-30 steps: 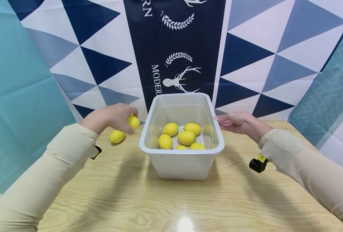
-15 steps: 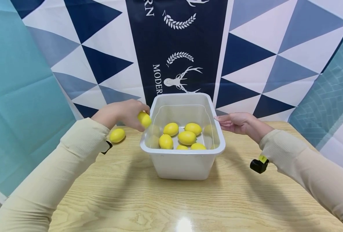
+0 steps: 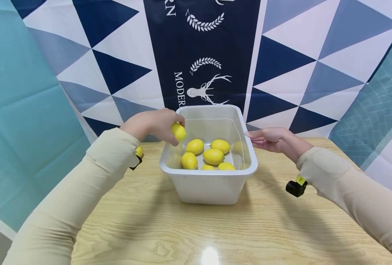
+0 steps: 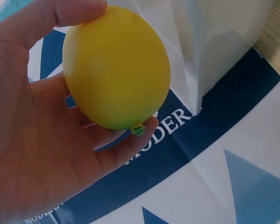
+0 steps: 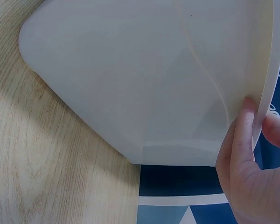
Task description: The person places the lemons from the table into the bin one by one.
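Observation:
My left hand (image 3: 159, 125) grips a yellow lemon (image 3: 178, 131) over the left side of a white plastic bin (image 3: 209, 187). In the left wrist view, thumb and fingers hold the lemon (image 4: 116, 70) by its sides, its green stem end pointing down. Several more lemons (image 3: 213, 156) lie on the bin's floor. At the bin's right rim, my right hand (image 3: 271, 140) holds on, thumb on the rim and fingers against the outer wall. The right wrist view has that hand (image 5: 247, 163) pinching the rim of the bin (image 5: 121, 84), its contents hidden there.
Another lemon (image 3: 139, 151) lies on the wooden table (image 3: 169, 235) left of the bin, partly hidden behind the left sleeve. A patterned cloth (image 3: 202, 44) hangs close behind the bin.
My left hand has carried the lemon rightward, from beside the bin to over its left rim. The left sleeve now partly covers the lemon on the table. My right hand has stayed put.

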A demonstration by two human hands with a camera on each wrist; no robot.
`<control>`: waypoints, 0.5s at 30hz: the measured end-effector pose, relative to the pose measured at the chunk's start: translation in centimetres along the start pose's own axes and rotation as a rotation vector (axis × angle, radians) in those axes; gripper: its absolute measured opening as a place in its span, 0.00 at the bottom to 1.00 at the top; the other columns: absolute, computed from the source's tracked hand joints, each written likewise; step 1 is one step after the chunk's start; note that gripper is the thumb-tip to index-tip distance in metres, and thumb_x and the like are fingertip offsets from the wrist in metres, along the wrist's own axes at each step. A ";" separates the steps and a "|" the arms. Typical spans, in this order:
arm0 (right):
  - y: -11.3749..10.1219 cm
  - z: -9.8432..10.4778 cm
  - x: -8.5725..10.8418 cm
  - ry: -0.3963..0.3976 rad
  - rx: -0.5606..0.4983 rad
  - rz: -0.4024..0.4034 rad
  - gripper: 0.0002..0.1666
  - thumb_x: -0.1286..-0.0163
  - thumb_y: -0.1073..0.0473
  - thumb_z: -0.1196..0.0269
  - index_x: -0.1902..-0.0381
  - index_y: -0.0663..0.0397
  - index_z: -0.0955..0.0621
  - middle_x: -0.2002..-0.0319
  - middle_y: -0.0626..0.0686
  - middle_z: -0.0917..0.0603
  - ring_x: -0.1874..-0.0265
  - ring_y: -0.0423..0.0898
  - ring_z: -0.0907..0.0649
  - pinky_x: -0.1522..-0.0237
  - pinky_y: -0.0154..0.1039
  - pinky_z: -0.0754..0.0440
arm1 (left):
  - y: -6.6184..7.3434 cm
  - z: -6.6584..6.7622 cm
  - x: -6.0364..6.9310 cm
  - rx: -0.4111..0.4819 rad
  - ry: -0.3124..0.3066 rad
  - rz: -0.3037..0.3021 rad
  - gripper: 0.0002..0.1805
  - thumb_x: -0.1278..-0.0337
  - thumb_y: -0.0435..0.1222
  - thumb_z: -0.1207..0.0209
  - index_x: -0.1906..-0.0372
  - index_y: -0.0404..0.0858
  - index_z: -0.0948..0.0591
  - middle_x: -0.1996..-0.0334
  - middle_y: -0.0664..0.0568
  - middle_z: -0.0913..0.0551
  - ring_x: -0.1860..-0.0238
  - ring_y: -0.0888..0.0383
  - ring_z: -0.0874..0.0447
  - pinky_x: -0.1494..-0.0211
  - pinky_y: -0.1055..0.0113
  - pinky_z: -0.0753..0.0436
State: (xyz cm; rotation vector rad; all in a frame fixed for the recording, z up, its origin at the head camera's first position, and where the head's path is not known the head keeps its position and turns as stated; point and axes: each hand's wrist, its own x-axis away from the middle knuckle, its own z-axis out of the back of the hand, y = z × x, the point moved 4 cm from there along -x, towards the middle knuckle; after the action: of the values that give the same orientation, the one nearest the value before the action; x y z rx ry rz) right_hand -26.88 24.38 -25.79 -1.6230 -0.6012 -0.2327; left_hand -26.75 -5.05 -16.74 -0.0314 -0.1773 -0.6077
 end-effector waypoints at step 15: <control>-0.1 0.1 0.1 0.014 -0.018 -0.001 0.11 0.33 0.64 0.39 0.74 0.48 0.15 0.71 0.46 0.13 0.69 0.38 0.14 0.58 0.29 0.14 | 3.0 0.8 -2.2 -0.025 0.036 -0.092 0.25 0.54 0.42 0.34 0.46 0.44 0.23 0.53 0.52 0.19 0.53 0.54 0.25 0.47 0.62 0.21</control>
State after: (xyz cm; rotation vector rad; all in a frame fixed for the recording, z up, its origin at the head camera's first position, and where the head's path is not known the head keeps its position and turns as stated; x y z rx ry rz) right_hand -26.86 24.48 -25.71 -1.6373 -0.5905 -0.2507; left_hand -26.96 -1.26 -16.32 -0.0369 -0.1370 -0.7020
